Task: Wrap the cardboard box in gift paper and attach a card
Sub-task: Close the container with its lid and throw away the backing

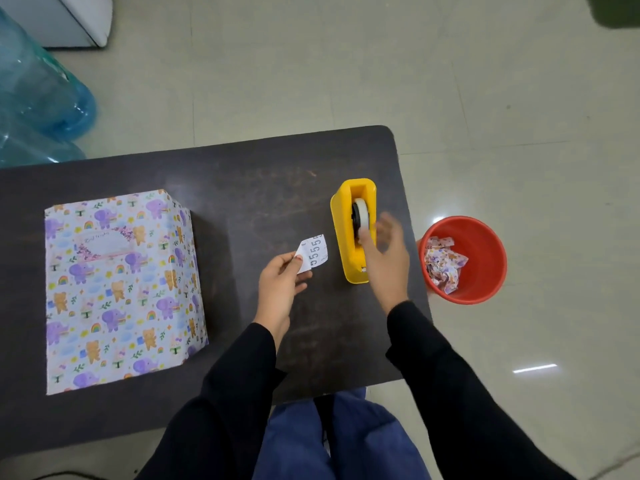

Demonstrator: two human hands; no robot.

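The box point(117, 292), covered in gift paper with elephants, bears and rainbows, lies at the left of the dark table point(263, 188). A pale card point(104, 242) sits on its top near the far end. My left hand point(282, 285) pinches a small white strip of paper point(313, 252) printed with digits, held above the table's middle. My right hand point(384, 258) is blurred, fingers spread, at the right side of the yellow tape dispenser point(353, 230), its thumb against the tape roll point(362, 216).
A red bucket point(485, 258) with crumpled gift-paper scraps stands on the floor just right of the table. Blue water bottles point(38, 98) lie on the floor at the far left. My knees are under the table's near edge.
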